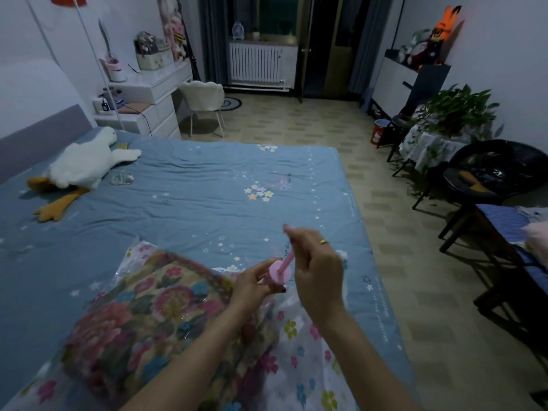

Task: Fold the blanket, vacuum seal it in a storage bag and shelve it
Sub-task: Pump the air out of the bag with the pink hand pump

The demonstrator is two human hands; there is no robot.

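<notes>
Both hands work a pink pump (281, 269) over the bagged blanket (142, 315) on the bed (207, 185): left hand (255, 287) pinches its barrel, right hand (318, 269) grips the raised handle. If the barrel tilts off the bag (299, 351), air could leak back.

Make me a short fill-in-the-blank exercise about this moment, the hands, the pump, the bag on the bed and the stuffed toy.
1. The right hand grips the ____ rod of the hand pump.
2. The floral blanket lies inside a clear ____ on the bed.
3. The left hand holds the pump's round ____ body.
4. The white plush ____ lies near the headboard.

Missing words: pink; storage bag; pink; goose
</notes>
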